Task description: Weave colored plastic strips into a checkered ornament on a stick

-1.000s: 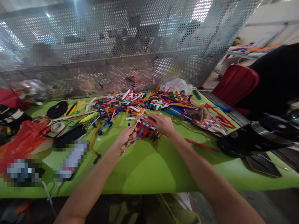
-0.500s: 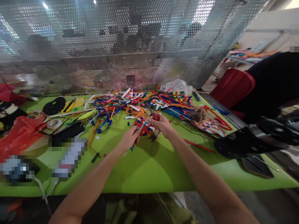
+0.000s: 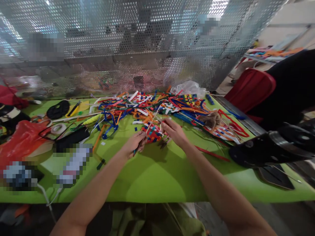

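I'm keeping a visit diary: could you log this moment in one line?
weave: multicoloured; left hand: at its left side; right hand: at its right side; grips: unclear; strips: heaped beyond; table: green

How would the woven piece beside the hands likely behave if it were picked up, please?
The woven piece would probably feel light for its size, since its strips look thin and flat. It may bend a little yet keep its form, as those strips cross in a close weave.
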`<state>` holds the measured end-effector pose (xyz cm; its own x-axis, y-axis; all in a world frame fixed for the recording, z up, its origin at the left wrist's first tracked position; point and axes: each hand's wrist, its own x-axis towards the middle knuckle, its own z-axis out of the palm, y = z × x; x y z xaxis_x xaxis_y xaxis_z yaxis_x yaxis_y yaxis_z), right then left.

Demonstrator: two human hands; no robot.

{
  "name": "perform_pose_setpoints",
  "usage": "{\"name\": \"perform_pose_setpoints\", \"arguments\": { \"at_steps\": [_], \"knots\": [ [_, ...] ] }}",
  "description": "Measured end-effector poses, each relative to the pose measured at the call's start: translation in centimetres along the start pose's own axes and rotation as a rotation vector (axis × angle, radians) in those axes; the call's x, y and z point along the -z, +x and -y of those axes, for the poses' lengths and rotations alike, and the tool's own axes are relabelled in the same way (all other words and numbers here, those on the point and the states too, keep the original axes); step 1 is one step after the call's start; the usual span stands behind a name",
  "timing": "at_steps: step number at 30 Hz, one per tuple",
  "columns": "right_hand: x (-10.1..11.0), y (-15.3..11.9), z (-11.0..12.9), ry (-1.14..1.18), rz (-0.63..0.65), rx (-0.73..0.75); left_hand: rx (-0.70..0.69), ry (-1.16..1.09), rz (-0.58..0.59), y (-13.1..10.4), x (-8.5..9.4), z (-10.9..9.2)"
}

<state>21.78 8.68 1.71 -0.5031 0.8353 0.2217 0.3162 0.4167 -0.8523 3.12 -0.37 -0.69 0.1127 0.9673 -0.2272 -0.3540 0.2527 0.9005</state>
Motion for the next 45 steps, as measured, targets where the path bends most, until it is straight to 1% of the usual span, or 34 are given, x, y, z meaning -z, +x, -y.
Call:
{"name": "perform_pose_setpoints", "arguments": {
  "at_steps": [3,5,8,10,13,15,17,20,22,27,31,37,41,45],
  "knots": [
    [-0.8,-0.7,0.7,-0.362,0.117,0.118,-0.012,-0.04,-0.054,0.1,0.1,-0.3],
    [-1.6,-1.1,1.0,-0.532,0.171,0.19,-0.014,-0.047,-0.073,0.1,0.1,-0.4],
    [-2.2,-1.3,1.2,-0.699,0.18,0.227,-0.017,-0.047,-0.084,0.0,-0.1,-0.4],
    [-2.1,-1.1,1.0,-0.755,0.137,0.202,-0.028,-0.042,-0.077,-0.2,-0.4,-0.4],
    [-1.1,-0.6,0.6,-0.769,0.023,0.137,-0.039,-0.018,-0.027,-0.5,-0.6,-0.5],
    [-0.7,-0.5,0.4,-0.742,-0.013,0.116,-0.044,-0.01,-0.009,-0.5,-0.6,-0.6],
    [-0.7,-0.6,0.5,-0.7,0.037,0.141,-0.056,-0.017,-0.021,-0.4,-0.3,-0.5],
    [-1.5,-1.0,0.7,-0.664,0.168,0.213,-0.082,-0.043,-0.064,-0.1,0.1,-0.4],
    [-2.0,-1.1,0.7,-0.673,0.202,0.232,-0.089,-0.052,-0.084,0.1,0.2,-0.3],
    [-2.1,-1.1,0.6,-0.72,0.155,0.226,-0.06,-0.042,-0.113,0.1,0.1,-0.3],
    [-2.0,-1.0,0.7,-0.748,0.126,0.251,-0.057,-0.079,-0.129,-0.1,-0.2,-0.5],
    [-2.0,-0.5,0.4,-0.781,0.088,0.276,-0.051,-0.111,-0.079,-0.2,-0.3,-0.8],
    [-1.8,0.0,0.0,-0.79,0.058,0.266,-0.06,-0.121,-0.076,0.0,0.1,-0.7],
    [-2.0,0.3,-0.2,-0.816,0.053,0.257,-0.049,-0.136,-0.067,0.3,0.2,-0.7]
  ]
}}
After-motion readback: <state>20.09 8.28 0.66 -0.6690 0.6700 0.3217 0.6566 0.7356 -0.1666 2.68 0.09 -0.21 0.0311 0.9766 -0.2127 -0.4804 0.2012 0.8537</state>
